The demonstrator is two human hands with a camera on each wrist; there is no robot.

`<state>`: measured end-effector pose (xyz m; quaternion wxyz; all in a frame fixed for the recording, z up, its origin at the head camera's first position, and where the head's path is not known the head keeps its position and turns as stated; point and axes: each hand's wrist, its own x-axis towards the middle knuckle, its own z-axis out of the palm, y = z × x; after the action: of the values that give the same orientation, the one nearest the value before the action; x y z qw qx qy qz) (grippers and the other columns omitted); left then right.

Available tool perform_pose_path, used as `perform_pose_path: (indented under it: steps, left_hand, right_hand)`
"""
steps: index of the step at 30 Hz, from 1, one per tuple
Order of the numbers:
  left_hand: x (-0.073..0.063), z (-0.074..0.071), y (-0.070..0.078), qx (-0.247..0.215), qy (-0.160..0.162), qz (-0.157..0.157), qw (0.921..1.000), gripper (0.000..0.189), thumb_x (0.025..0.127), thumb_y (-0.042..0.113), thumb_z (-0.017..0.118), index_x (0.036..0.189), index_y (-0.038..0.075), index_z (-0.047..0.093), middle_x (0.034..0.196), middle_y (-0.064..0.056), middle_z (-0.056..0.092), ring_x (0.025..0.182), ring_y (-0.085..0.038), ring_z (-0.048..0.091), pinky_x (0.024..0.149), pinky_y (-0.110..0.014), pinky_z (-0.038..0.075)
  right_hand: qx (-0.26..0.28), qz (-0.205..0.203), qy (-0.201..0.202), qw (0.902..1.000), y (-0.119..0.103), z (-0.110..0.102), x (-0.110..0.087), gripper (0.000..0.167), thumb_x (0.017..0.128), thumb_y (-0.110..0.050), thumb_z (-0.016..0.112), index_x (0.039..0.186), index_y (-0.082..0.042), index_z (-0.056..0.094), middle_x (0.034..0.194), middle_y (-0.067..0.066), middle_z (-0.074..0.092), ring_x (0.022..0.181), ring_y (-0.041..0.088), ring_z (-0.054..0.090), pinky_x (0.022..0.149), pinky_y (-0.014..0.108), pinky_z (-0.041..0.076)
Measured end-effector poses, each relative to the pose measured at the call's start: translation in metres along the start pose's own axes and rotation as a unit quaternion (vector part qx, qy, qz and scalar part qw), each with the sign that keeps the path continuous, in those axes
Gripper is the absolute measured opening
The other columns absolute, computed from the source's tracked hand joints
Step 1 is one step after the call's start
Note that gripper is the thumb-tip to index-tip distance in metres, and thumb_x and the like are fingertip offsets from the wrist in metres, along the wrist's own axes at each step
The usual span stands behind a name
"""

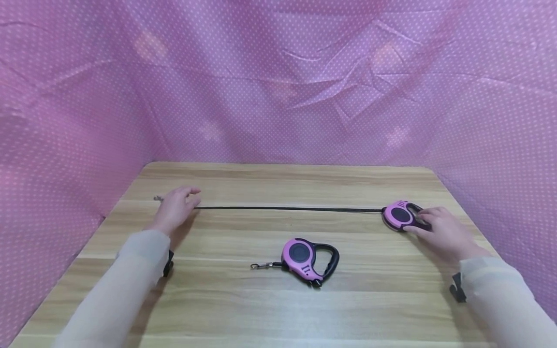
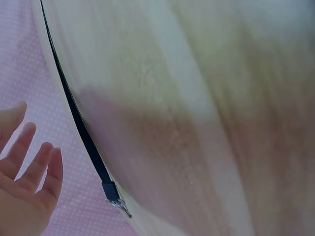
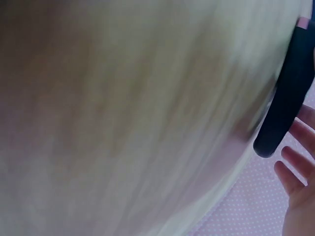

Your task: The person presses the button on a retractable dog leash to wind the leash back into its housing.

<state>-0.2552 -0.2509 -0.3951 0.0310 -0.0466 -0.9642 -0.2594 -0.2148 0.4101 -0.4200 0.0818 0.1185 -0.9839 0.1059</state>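
A retractable dog leash with a pink and black case (image 1: 399, 215) lies at the right of the table, its black strap (image 1: 287, 209) drawn out straight to the left. My right hand (image 1: 446, 232) is at its black handle (image 3: 285, 93), thumb by the case's lower edge and fingers loosely spread along the grip. Over the strap's far end is my left hand (image 1: 174, 208), fingers relaxed and apart, holding nothing. The metal clip (image 2: 119, 206) lies just past that hand. In the left wrist view the strap runs beside the loose fingers (image 2: 51, 172).
A second pink and black retractable leash (image 1: 299, 252) lies nearer, at the table's middle, its strap wound in and its metal clip (image 1: 261, 265) pointing left. Pink dotted cloth (image 1: 278, 96) hangs around the back and sides of the wooden table (image 1: 217, 309).
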Motion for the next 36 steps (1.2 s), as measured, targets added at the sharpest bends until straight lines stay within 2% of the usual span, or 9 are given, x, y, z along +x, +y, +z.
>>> perform_pose_path:
  steps: [5, 9, 15, 17, 23, 25, 28, 31, 36]
  left_hand:
    - [0.005, 0.000, -0.009, 0.014, 0.002, 0.010, 0.9999, 0.044, 0.101, 0.015, 0.054, 0.141, -0.001, 0.047, 0.146, -0.029, 0.044, 0.136, -0.048, 0.038, 0.113, -0.061, 0.028]
    - [0.007, -0.002, -0.018, 0.028, -0.018, -0.001, 0.9995, 0.045, 0.101, 0.016, 0.055, 0.142, 0.000, 0.046, 0.147, -0.029, 0.043, 0.136, -0.048, 0.037, 0.113, -0.062, 0.028]
    - [0.008, -0.004, -0.032, 0.064, -0.052, 0.002, 0.9966, 0.053, 0.103, 0.031, 0.052, 0.143, -0.002, 0.044, 0.146, -0.030, 0.043, 0.136, -0.050, 0.038, 0.113, -0.063, 0.027]
    - [0.008, -0.004, -0.036, 0.087, -0.058, 0.007, 0.9945, 0.049, 0.104, 0.032, 0.050, 0.137, -0.004, 0.050, 0.139, -0.030, 0.050, 0.130, -0.049, 0.045, 0.111, -0.062, 0.032]
    - [0.005, -0.007, -0.045, 0.139, -0.063, 0.019, 0.9882, 0.033, 0.101, 0.013, 0.048, 0.126, -0.006, 0.058, 0.134, -0.030, 0.055, 0.125, -0.050, 0.050, 0.106, -0.063, 0.038]
    - [0.005, -0.008, -0.048, 0.147, -0.069, 0.013, 0.9866, 0.038, 0.099, 0.008, 0.047, 0.134, -0.004, 0.055, 0.142, -0.030, 0.048, 0.131, -0.051, 0.044, 0.108, -0.065, 0.033]
    - [0.005, -0.011, -0.052, 0.152, -0.078, 0.003, 0.9853, 0.040, 0.097, 0.004, 0.047, 0.135, -0.004, 0.053, 0.143, -0.031, 0.046, 0.132, -0.052, 0.041, 0.109, -0.065, 0.032]
    - [0.005, -0.013, -0.057, 0.159, -0.073, -0.005, 0.9846, 0.036, 0.096, 0.005, 0.051, 0.131, -0.004, 0.056, 0.138, -0.031, 0.050, 0.128, -0.052, 0.045, 0.106, -0.065, 0.036]
    - [0.004, -0.018, -0.062, 0.156, -0.051, -0.026, 0.9861, 0.026, 0.098, 0.013, 0.058, 0.117, -0.004, 0.063, 0.122, -0.029, 0.061, 0.113, -0.048, 0.056, 0.098, -0.062, 0.043]
  right_hand:
    - [-0.013, -0.025, 0.011, 0.9996, 0.003, 0.003, -0.001, 0.062, 0.089, -0.048, 0.069, 0.112, 0.010, 0.067, 0.118, 0.030, 0.064, 0.115, 0.045, 0.052, 0.099, 0.062, 0.038]
    - [-0.021, -0.033, 0.006, 0.9992, 0.004, 0.004, -0.001, 0.058, 0.089, -0.047, 0.070, 0.109, 0.008, 0.069, 0.113, 0.027, 0.066, 0.112, 0.043, 0.054, 0.098, 0.060, 0.040]
    - [-0.027, -0.043, -0.002, 0.9987, 0.008, 0.005, 0.000, 0.050, 0.090, -0.040, 0.070, 0.107, 0.007, 0.069, 0.110, 0.026, 0.067, 0.111, 0.043, 0.055, 0.097, 0.061, 0.041]
    - [-0.030, -0.046, -0.002, 0.9985, 0.008, 0.005, 0.001, 0.048, 0.089, -0.037, 0.071, 0.107, 0.008, 0.070, 0.110, 0.027, 0.067, 0.112, 0.044, 0.054, 0.098, 0.061, 0.040]
    - [-0.037, -0.042, -0.011, 0.9984, 0.007, 0.004, 0.003, 0.047, 0.090, -0.036, 0.070, 0.107, 0.007, 0.070, 0.110, 0.026, 0.067, 0.113, 0.045, 0.054, 0.098, 0.062, 0.041]
    - [-0.038, -0.039, -0.014, 0.9984, 0.006, 0.004, 0.003, 0.048, 0.090, -0.037, 0.070, 0.107, 0.007, 0.070, 0.110, 0.026, 0.067, 0.113, 0.045, 0.054, 0.098, 0.061, 0.041]
    - [-0.034, -0.032, -0.015, 0.9988, 0.005, 0.004, 0.003, 0.047, 0.091, -0.038, 0.070, 0.106, 0.007, 0.070, 0.109, 0.026, 0.067, 0.113, 0.044, 0.054, 0.098, 0.062, 0.041]
    - [-0.029, -0.023, -0.018, 0.9992, 0.004, 0.004, 0.002, 0.046, 0.091, -0.038, 0.069, 0.104, 0.006, 0.071, 0.109, 0.026, 0.067, 0.111, 0.043, 0.054, 0.097, 0.062, 0.042]
    - [-0.028, -0.011, -0.018, 0.9994, 0.004, 0.003, 0.002, 0.044, 0.091, -0.039, 0.070, 0.099, 0.005, 0.072, 0.105, 0.024, 0.067, 0.106, 0.040, 0.054, 0.094, 0.062, 0.043]
